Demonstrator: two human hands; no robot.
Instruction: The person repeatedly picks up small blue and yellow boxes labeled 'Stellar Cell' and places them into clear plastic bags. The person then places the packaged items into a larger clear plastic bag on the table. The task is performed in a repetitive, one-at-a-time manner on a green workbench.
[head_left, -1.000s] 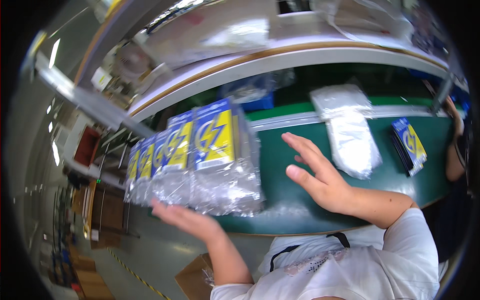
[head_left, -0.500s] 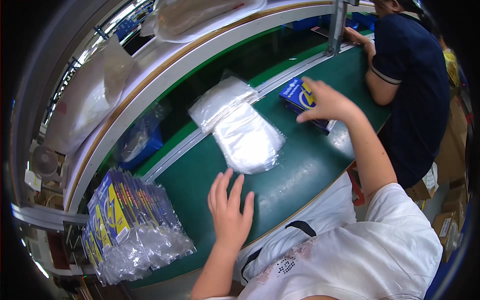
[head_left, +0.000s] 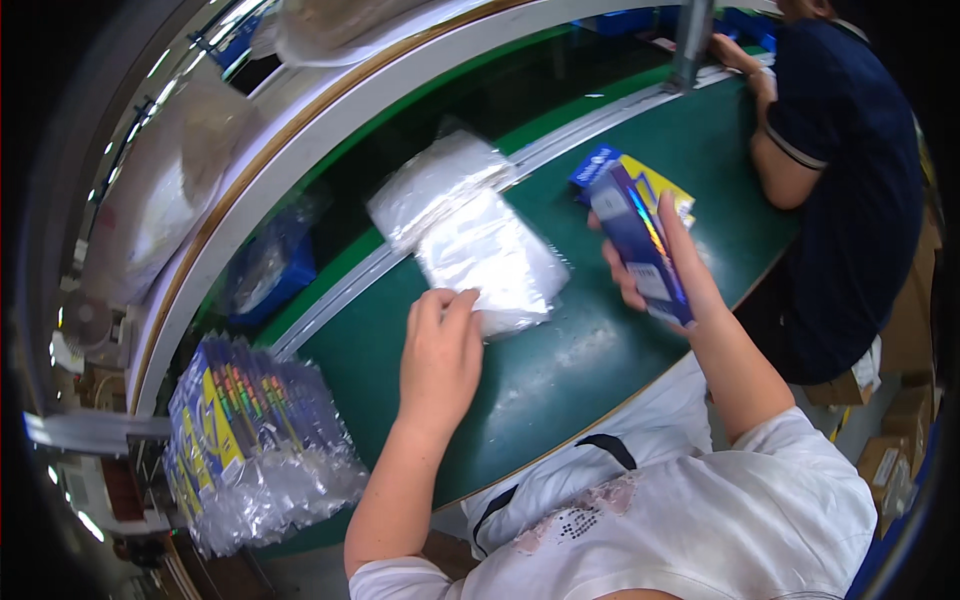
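Raised over the right side of the table, my right hand point(head_left: 698, 282) is closed around a flat dark-blue box point(head_left: 632, 238) with a shiny rainbow edge and pale labels. Another box, blue and yellow point(head_left: 655, 180), lies on the table just beyond it. My left hand point(head_left: 442, 350) is at the near edge of a stack of clear plastic bags point(head_left: 490, 265), its fingers curled together and pinching the edge of a bag; the exact grip is partly hidden. A second bundle of clear bags point(head_left: 440, 185) lies behind that stack, overlapping it.
At the left end of the green table point(head_left: 560, 375), several bagged blue-and-yellow boxes point(head_left: 250, 430) stand in a row. A blue bin point(head_left: 285, 275) with plastic sits behind the metal rail point(head_left: 345, 295). A co-worker point(head_left: 845, 190) sits at the right. A shelf point(head_left: 240, 190) curves along the back.
My right hand has picked up the dark-blue box and tilted it up toward me. My left hand has moved forward to the bag stack, its fingers drawing together from a spread pose.
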